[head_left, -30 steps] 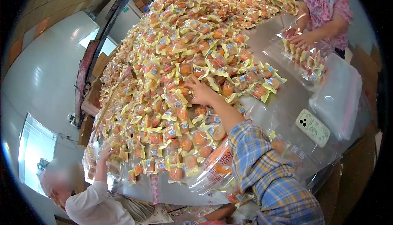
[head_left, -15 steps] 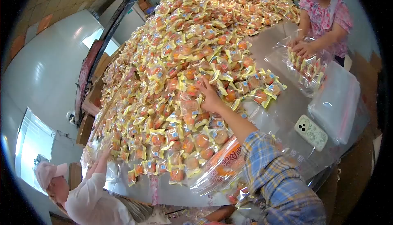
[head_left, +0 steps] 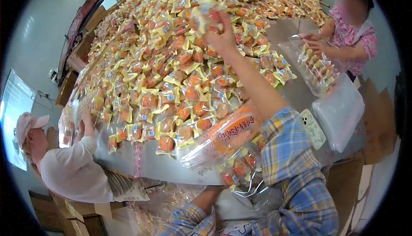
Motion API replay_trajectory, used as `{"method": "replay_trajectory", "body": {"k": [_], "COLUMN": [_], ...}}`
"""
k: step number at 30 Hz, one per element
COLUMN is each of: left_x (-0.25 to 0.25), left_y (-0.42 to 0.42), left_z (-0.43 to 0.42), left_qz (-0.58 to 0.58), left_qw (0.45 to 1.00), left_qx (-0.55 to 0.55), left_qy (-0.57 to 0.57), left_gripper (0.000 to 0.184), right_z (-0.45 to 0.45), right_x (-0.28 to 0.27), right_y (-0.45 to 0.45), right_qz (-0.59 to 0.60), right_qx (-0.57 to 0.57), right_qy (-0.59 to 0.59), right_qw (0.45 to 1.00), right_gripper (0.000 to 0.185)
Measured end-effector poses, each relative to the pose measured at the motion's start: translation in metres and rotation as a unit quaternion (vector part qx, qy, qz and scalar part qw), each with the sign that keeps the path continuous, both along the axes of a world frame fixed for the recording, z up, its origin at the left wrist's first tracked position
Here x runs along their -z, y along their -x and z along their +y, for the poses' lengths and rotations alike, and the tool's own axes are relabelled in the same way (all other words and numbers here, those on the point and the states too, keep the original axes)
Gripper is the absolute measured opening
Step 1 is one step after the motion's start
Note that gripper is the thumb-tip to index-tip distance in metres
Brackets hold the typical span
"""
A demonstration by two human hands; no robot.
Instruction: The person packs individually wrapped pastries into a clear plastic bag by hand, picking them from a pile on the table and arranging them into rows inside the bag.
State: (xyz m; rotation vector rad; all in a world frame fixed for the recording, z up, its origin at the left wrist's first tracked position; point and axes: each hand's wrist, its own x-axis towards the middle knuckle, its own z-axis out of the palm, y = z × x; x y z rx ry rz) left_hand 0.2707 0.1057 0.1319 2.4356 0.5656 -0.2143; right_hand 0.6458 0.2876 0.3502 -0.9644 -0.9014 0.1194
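Raised over the pile, my right hand (head_left: pixel 221 34) has its fingers closed round one or more small wrapped snacks (head_left: pixel 205 18), blurred by motion. Beneath it spreads a large heap of wrapped snacks (head_left: pixel 171 64), round and orange-brown in clear wrappers with yellow ends. My left forearm (head_left: pixel 207 198) reaches in below the table's front edge; the fingers there are hidden. Close to it is an open clear bag (head_left: pixel 253 189) with several wrapped snacks (head_left: pixel 240 167) at its mouth. A clear printed bag with red lettering (head_left: pixel 231 133) lies on the table between my arms.
A phone in a pale green case (head_left: pixel 313 129) and a stack of clear bags (head_left: pixel 341 111) lie at the right. One person in pink (head_left: pixel 352 43) fills a clear bag (head_left: pixel 315 71) there. Another in a white top (head_left: pixel 71 167) works at the left. Cardboard (head_left: pixel 377 120) stands far right.
My right hand has lifted from the heap and moved up the picture with wrapped snacks in it. My head view has tilted down, showing more of my left arm and the front edge.
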Motion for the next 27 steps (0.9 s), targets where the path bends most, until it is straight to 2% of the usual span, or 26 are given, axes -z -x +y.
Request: {"method": "replay_trajectory", "body": {"k": [2, 3, 5, 7, 9, 11, 12, 13, 16, 19, 22, 25, 27], "left_x": [0.0, -0.001, 0.0, 0.002, 0.002, 0.002, 0.002, 0.001, -0.002, -0.004, -0.002, 0.0, 0.001], "left_y": [-0.001, -0.001, 0.001, 0.002, 0.003, 0.002, -0.001, 0.0, -0.008, -0.01, -0.012, -0.015, -0.014], "left_z": [-0.009, -0.012, -0.02, -0.025, -0.027, -0.031, -0.033, -0.033, -0.038, -0.041, -0.041, -0.042, -0.041], "left_qz": [0.0, 0.001, -0.001, -0.002, -0.002, -0.001, 0.001, 0.003, 0.007, 0.014, 0.022, 0.035, 0.041], "left_qw": [1.0, 1.0, 1.0, 1.0, 1.0, 1.0, 1.0, 1.0, 1.0, 1.0, 0.999, 0.999, 0.999], "left_qx": [0.002, 0.002, 0.004, 0.003, 0.004, 0.002, 0.002, -0.001, 0.002, 0.0, -0.006, -0.008, -0.013], "left_qy": [0.01, 0.012, 0.017, 0.019, 0.022, 0.026, 0.026, 0.028, 0.029, 0.022, 0.022, 0.019, 0.021], "left_gripper": [0.043, 0.043, 0.043, 0.043, 0.043, 0.044, 0.044, 0.044, 0.044, 0.045, 0.045, 0.046, 0.046], "right_z": [-0.044, -0.072, -0.13, -0.192, -0.267, -0.325, -0.349, -0.372, -0.408, -0.466, -0.509, -0.546, -0.545], "right_x": [-0.014, -0.012, 0.005, 0.021, 0.067, 0.088, 0.073, 0.058, 0.035, 0.068, 0.085, 0.116, 0.101], "right_y": [0.008, 0.015, 0.022, 0.02, -0.036, -0.065, -0.054, -0.039, 0.021, 0.039, 0.056, 0.071, 0.099], "right_qz": [0.063, 0.097, 0.131, 0.096, -0.052, -0.096, 0.054, 0.203, 0.179, 0.192, 0.24, 0.257, 0.222], "right_qx": [-0.035, -0.058, -0.106, 0.027, 0.097, 0.16, 0.125, 0.091, 0.098, 0.101, 0.148, 0.205, 0.179], "right_qy": [-0.016, -0.025, -0.037, 0.111, 0.147, 0.212, 0.155, 0.092, 0.039, 0.035, 0.151, 0.175, 0.164], "right_qw": [0.997, 0.993, 0.985, 0.989, 0.983, 0.959, 0.978, 0.971, 0.978, 0.976, 0.948, 0.928, 0.944], "right_gripper": [0.072, 0.078, 0.08, 0.077, 0.066, 0.067, 0.066, 0.066, 0.066, 0.073, 0.079, 0.079, 0.078]}}
